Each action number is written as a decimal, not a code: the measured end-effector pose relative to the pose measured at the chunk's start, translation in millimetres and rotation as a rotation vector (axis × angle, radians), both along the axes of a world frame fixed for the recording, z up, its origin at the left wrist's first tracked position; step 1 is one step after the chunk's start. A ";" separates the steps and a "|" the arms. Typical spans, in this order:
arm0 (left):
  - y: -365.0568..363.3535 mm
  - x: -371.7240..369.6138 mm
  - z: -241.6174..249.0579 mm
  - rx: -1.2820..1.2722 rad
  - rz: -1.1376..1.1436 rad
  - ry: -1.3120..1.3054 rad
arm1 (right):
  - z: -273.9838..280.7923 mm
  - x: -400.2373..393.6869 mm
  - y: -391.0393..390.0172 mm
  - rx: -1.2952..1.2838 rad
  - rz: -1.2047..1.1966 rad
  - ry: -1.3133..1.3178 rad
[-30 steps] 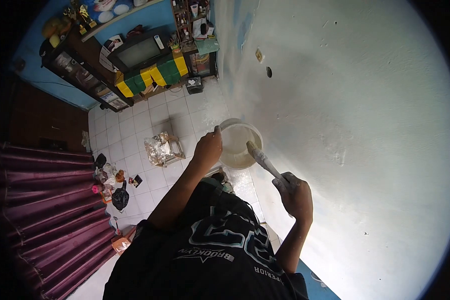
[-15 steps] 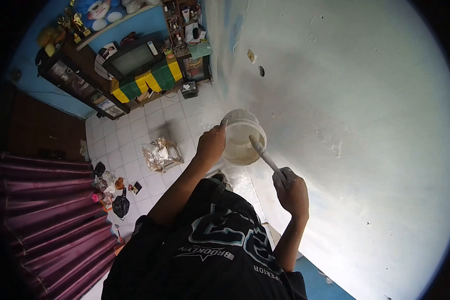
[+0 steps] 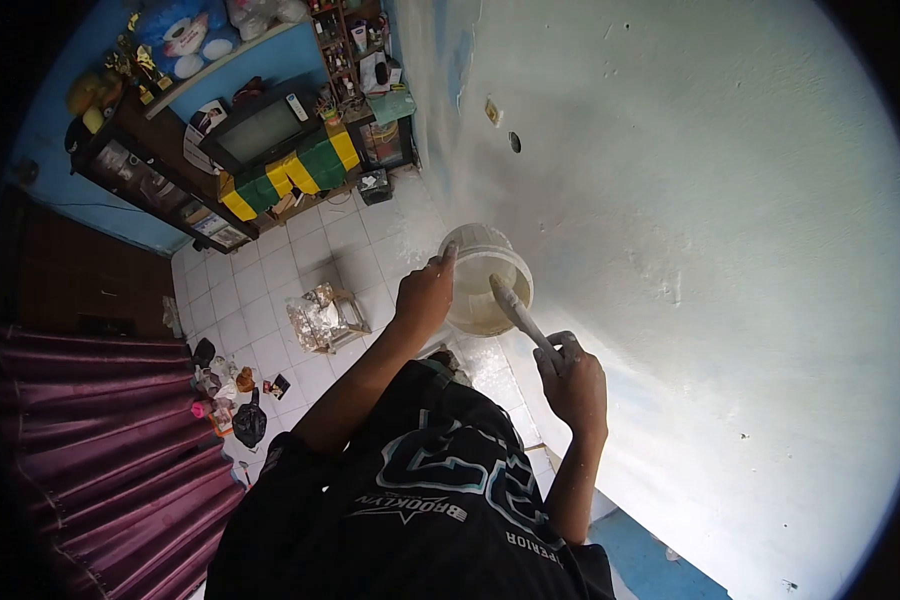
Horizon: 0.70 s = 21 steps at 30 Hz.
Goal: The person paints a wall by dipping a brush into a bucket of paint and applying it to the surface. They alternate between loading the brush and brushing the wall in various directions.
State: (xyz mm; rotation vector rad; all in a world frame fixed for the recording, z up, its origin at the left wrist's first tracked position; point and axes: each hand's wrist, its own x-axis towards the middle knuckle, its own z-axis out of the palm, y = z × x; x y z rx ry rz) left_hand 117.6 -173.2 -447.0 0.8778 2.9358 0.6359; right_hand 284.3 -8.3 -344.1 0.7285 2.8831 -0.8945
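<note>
Bucket [image 3: 482, 280]: centre frame, left hand [image 3: 425, 297] clamped on rim; likely heavy, sloshing.
Brush [image 3: 515, 310]: right hand [image 3: 573, 385] wrapped round handle; probably slippery.

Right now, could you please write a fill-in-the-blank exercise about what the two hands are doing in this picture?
1. The left hand grips the rim of a white ____.
2. The right hand holds a paint-covered ____ by its handle.
3. The bristles point into the bucket, beside the white ____.

Missing words: bucket; brush; wall
</note>
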 end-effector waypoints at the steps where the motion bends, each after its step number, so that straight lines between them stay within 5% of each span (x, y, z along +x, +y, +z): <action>1: 0.1 0.1 0.0 -0.003 -0.002 0.000 | -0.9 -1.5 -0.7 0.023 0.004 -0.002; 13: 7.7 11.8 -1.7 -0.007 -0.011 -0.021 | -18.6 -47.1 -14.2 0.302 0.204 0.024; 21: 10.3 20.0 4.1 0.047 -0.001 -0.127 | -83.6 -83.9 -17.6 0.334 0.351 0.044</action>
